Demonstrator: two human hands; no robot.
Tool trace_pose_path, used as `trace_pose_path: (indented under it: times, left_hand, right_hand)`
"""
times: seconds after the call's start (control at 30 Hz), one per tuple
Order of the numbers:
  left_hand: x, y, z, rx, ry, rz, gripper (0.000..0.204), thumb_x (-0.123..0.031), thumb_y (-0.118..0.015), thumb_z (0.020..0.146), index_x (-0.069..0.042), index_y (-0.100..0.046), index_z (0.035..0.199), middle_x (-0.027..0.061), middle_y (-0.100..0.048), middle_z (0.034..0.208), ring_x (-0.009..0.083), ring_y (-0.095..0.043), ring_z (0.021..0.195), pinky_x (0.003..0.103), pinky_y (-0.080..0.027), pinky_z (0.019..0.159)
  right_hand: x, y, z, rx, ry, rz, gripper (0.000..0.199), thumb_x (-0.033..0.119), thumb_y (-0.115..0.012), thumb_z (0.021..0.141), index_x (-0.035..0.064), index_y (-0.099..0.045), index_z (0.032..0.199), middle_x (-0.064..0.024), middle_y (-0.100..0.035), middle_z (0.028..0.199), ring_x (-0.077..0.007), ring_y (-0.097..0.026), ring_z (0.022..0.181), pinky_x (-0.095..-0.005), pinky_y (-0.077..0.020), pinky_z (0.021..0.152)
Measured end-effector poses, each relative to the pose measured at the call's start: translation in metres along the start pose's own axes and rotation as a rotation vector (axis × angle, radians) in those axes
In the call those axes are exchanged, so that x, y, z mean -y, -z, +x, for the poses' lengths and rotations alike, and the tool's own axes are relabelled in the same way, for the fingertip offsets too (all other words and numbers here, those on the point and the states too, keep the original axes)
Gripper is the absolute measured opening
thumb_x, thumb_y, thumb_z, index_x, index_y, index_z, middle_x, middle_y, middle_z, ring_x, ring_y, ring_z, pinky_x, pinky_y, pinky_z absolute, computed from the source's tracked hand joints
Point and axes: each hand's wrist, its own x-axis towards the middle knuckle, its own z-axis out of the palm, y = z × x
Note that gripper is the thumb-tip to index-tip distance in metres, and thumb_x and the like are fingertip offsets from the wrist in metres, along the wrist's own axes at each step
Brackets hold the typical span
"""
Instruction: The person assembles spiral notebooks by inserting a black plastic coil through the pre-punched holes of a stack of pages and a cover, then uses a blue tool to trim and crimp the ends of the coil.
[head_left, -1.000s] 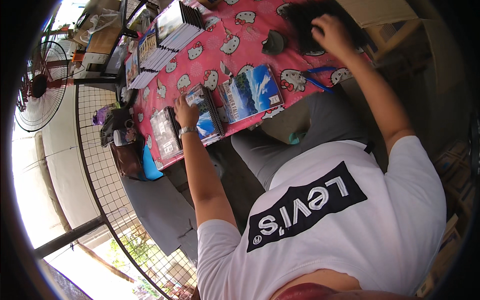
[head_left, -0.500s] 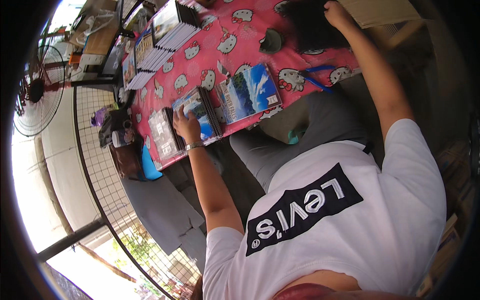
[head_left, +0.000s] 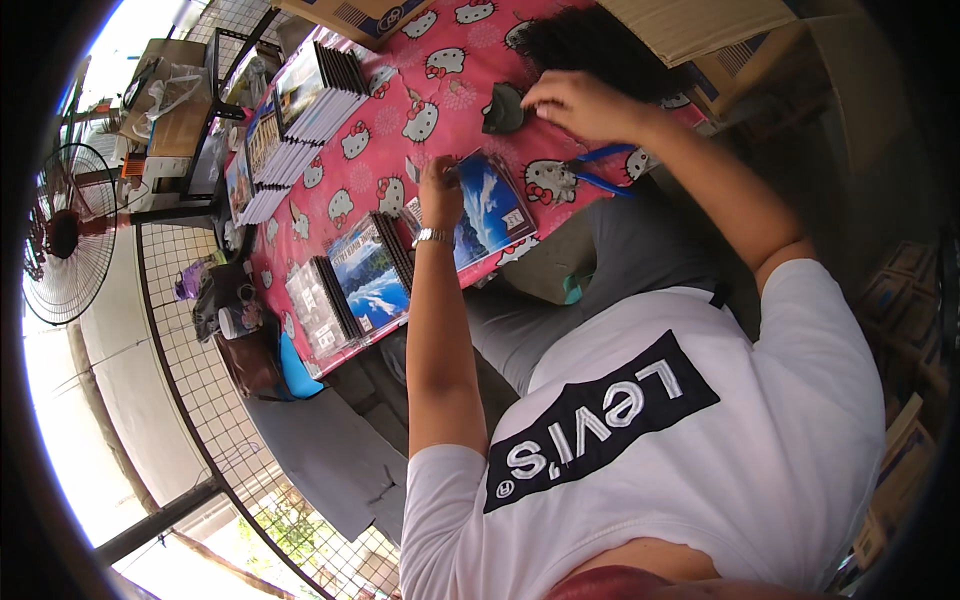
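My left hand (head_left: 438, 195), a metal watch at its wrist, is over the left part of a stack of landscape-covered sheets (head_left: 490, 213). Its fingers are curled at the far edge, and what they grip is hidden. A small pale tool (head_left: 413, 171) lies just left of them. Farther right, my right hand (head_left: 585, 105) hangs above the table with bent, parted fingers, nothing visible in them. Its fingertips are close to a dark grey-green folded piece (head_left: 504, 108). Behind it spreads a pile of thin black binding coils (head_left: 600, 48). Blue-handled pliers (head_left: 605, 153) lie nearer me.
Coil-bound books (head_left: 368, 268) and a plastic-wrapped stack (head_left: 318, 310) sit at the near left of the pink patterned tablecloth (head_left: 355, 190). Taller book stacks (head_left: 310, 115) stand behind. Cardboard boxes (head_left: 690, 28) border the far right. A fan (head_left: 65, 235) stands far left.
My left hand has moved right, from the coil-bound books to the landscape-covered sheets. My right hand has come back from the far coils toward the grey-green piece. The view has shifted.
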Motion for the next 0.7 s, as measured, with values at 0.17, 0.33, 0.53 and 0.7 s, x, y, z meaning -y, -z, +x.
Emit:
trace_pose_path:
  times: [0.17,0.33,0.53,0.7]
  left_hand:
    - [-0.080,0.066,-0.043,-0.111,-0.236,0.076,0.023,0.006,-0.058,0.082,-0.006,-0.056,0.101,0.0128,-0.064,0.095,0.0352,-0.060,0.093,0.043,-0.046,0.088]
    - [-0.103,0.065,-0.085,-0.118,-0.393,0.245,0.026,0.002,-0.061,0.082,-0.006,-0.060,0.106,0.0093,-0.064,0.101,0.0311,-0.057,0.100,0.044,-0.038,0.096]
    - [-0.117,0.053,-0.101,-0.197,-0.353,0.304,0.021,-0.015,-0.069,0.083,-0.014,-0.066,0.104,0.0025,-0.066,0.099,0.0240,-0.059,0.096,0.040,-0.035,0.092]
    - [-0.119,0.052,-0.103,-0.233,-0.352,0.311,0.017,-0.018,-0.071,0.083,-0.015,-0.067,0.100,0.0010,-0.067,0.095,0.0224,-0.059,0.093,0.039,-0.035,0.089]
  right_hand:
    - [0.040,-0.033,-0.016,-0.067,0.099,0.154,0.024,0.008,-0.066,0.089,0.0109,-0.072,0.112,-0.0059,-0.067,0.099,-0.0242,-0.062,0.091,-0.0353,-0.0488,0.083]
    - [0.062,-0.051,-0.018,-0.091,0.185,0.199,0.022,0.007,-0.071,0.082,0.0130,-0.074,0.102,-0.0060,-0.066,0.093,-0.0262,-0.063,0.090,-0.0365,-0.0509,0.080]
    - [0.079,-0.052,-0.034,-0.055,0.154,0.223,0.022,0.001,-0.070,0.080,0.0091,-0.072,0.101,-0.0059,-0.062,0.098,-0.0249,-0.061,0.095,-0.0363,-0.0501,0.083]
    - [0.087,-0.061,-0.044,-0.087,0.081,0.324,0.021,-0.001,-0.068,0.083,0.0060,-0.070,0.102,-0.0062,-0.061,0.098,-0.0242,-0.061,0.096,-0.0352,-0.0506,0.082]
